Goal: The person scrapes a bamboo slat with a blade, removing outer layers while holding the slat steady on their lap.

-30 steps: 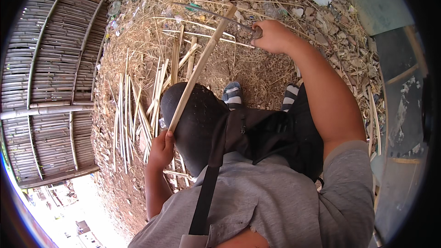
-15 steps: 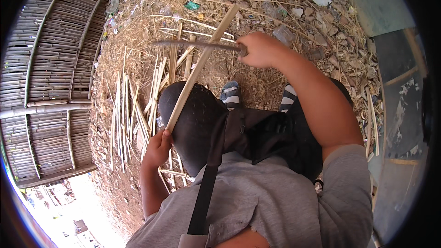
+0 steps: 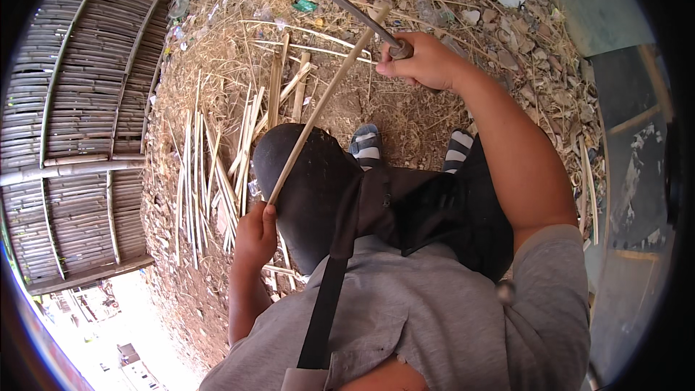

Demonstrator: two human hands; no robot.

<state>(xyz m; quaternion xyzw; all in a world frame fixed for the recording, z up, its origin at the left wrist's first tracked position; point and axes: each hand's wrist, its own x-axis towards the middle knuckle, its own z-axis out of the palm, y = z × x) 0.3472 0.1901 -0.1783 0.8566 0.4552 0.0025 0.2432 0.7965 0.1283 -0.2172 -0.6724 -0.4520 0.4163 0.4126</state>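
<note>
My left hand [image 3: 256, 235], low at the left, is closed round the near end of a long, pale split bamboo strip [image 3: 316, 114]. The strip slants away over my left knee [image 3: 304, 166], with its far end up to the right. My right hand [image 3: 428, 61] grips the round wooden handle of a machete [image 3: 340, 1]. Its dark, narrow blade is seen nearly edge-on, curves slightly and points to the far left. The blade passes close by the strip's far end; whether they touch I cannot tell.
Several split bamboo strips [image 3: 194, 181] lie on the ground to the left, with wider pieces [image 3: 276, 85] beyond my knee. Rubble [image 3: 499, 29] and litter cover the far ground. A bamboo-slat panel [image 3: 79, 80] stands at the left, and a grey-green wall [image 3: 590, 7] at the right.
My right hand has moved slightly right, and the machete has swung from level to pointing up and away, off the strip's middle. The strip has turned to show a narrower side.
</note>
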